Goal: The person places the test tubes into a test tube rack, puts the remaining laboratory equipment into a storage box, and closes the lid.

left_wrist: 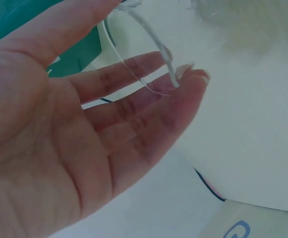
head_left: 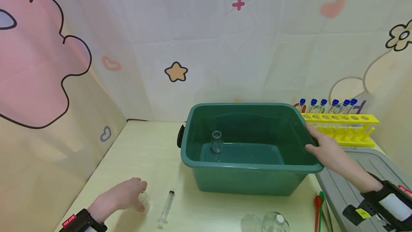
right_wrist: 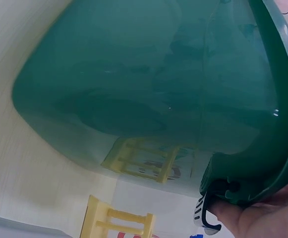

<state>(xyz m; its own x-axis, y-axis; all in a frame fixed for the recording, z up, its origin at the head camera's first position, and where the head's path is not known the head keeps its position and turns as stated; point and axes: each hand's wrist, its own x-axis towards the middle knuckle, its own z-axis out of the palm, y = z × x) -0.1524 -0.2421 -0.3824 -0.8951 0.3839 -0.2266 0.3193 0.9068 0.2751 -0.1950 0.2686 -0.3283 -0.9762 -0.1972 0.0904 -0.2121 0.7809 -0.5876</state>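
Clear glassware (head_left: 277, 221) sits nearest, in front of the green tub (head_left: 244, 180). The right hand (head_left: 329, 149) grips the tub's right end, probably steadying it; the left hand (head_left: 122, 194) curls around a clear vessel (head_left: 146, 204) front-left of the tub. A syringe (head_left: 166, 207), front-left too, could obstruct the vessel's path tubward. A bottle (head_left: 217, 141) stands inside.

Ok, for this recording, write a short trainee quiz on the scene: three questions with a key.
1. How many blue caps show above the yellow plastic rack?
2. Which hand grips the rim of the green rectangular plastic bin?
3. True or false: the small clear glass bottle stands upright inside the bin.

Key:
1. Six.
2. The right hand.
3. True.
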